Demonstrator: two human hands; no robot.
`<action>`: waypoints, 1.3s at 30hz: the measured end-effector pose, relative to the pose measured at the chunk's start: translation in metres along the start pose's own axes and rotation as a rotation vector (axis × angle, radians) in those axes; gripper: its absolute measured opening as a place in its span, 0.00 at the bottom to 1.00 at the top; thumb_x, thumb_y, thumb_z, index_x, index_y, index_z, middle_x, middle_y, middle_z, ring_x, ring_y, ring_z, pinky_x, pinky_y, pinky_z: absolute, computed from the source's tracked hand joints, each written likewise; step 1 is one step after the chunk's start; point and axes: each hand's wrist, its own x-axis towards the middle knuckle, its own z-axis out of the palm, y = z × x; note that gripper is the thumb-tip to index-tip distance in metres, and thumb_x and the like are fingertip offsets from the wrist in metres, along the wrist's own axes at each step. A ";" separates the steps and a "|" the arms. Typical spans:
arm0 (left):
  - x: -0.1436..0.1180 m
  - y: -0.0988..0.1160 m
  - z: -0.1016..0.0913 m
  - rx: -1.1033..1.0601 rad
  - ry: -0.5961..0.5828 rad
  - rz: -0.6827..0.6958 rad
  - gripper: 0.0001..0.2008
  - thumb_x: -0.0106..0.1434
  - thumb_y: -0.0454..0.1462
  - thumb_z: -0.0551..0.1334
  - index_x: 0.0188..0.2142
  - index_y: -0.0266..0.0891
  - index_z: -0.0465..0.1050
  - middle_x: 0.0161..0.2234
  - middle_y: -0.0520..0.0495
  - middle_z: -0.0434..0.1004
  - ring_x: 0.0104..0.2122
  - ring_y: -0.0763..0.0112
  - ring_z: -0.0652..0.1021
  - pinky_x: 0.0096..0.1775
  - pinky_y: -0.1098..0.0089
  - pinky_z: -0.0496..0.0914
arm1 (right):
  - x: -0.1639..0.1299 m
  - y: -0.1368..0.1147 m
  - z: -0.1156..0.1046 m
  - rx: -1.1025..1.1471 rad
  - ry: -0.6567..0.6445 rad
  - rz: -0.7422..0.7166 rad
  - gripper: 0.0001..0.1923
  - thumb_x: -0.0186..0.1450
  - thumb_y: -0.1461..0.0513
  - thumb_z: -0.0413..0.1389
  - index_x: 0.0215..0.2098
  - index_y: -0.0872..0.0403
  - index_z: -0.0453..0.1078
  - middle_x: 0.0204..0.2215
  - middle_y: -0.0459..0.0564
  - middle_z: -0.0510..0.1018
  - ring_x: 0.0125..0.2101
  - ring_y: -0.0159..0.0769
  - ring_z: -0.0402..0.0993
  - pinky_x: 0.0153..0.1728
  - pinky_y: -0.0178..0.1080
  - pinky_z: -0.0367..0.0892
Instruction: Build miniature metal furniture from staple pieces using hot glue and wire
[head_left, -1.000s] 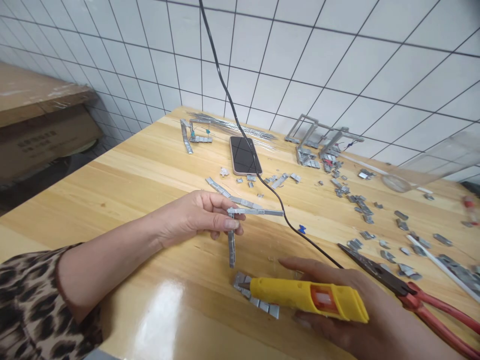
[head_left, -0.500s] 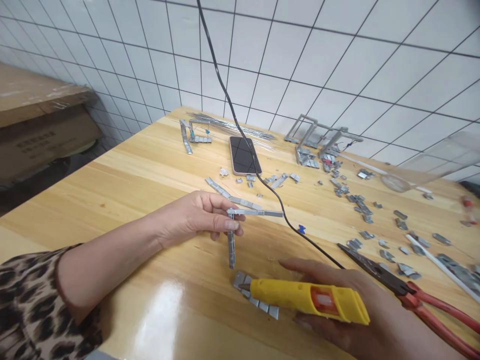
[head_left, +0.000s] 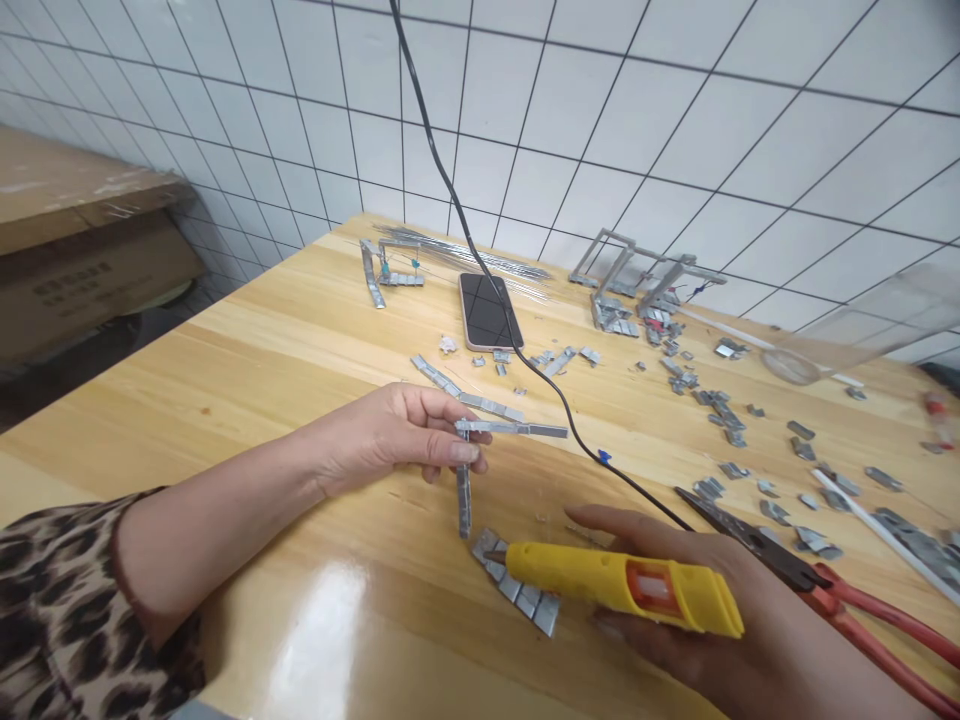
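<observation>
Head view: the left hand (head_left: 390, 435) pinches the corner of an L-shaped metal strip piece (head_left: 480, 440) between thumb and fingers, one leg running out toward 3 o'clock, the other hanging toward 6 o'clock with its lower end just above the wooden table (head_left: 247, 350). The right hand (head_left: 697, 610) is wrapped around a yellow glue gun (head_left: 622, 590), whose long axis lies roughly 9-to-3, nozzle pointing to 9 o'clock. The nozzle sits at a short row of metal segments (head_left: 517, 585) flat on the table, just at 5 o'clock from the hanging leg's end. A black cord (head_left: 525, 365) runs back toward 12 o'clock past a phone (head_left: 486, 310). Red-handled pliers (head_left: 825, 590) lie just beyond the right hand, at 3 o'clock; loose metal bits (head_left: 720, 410) are scattered at 2 o'clock
</observation>
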 end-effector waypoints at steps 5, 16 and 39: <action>0.001 -0.001 -0.001 0.005 -0.002 0.002 0.06 0.52 0.34 0.71 0.32 0.37 0.80 0.28 0.49 0.81 0.26 0.76 0.75 0.26 0.79 0.65 | 0.004 0.002 0.004 0.013 0.016 0.037 0.23 0.58 0.62 0.57 0.53 0.48 0.71 0.39 0.47 0.84 0.31 0.36 0.82 0.26 0.30 0.76; 0.000 0.000 0.001 0.012 0.004 -0.004 0.07 0.51 0.35 0.72 0.31 0.37 0.80 0.28 0.48 0.81 0.26 0.75 0.74 0.27 0.78 0.65 | 0.003 0.001 0.012 0.031 0.150 0.010 0.22 0.54 0.63 0.57 0.47 0.46 0.75 0.36 0.45 0.84 0.30 0.38 0.82 0.29 0.33 0.76; 0.000 0.001 0.002 0.020 0.014 -0.011 0.07 0.50 0.36 0.72 0.30 0.37 0.80 0.27 0.49 0.80 0.25 0.75 0.74 0.26 0.76 0.64 | 0.005 0.004 0.009 0.039 0.075 0.020 0.22 0.58 0.62 0.57 0.51 0.48 0.72 0.37 0.47 0.84 0.30 0.37 0.82 0.26 0.32 0.76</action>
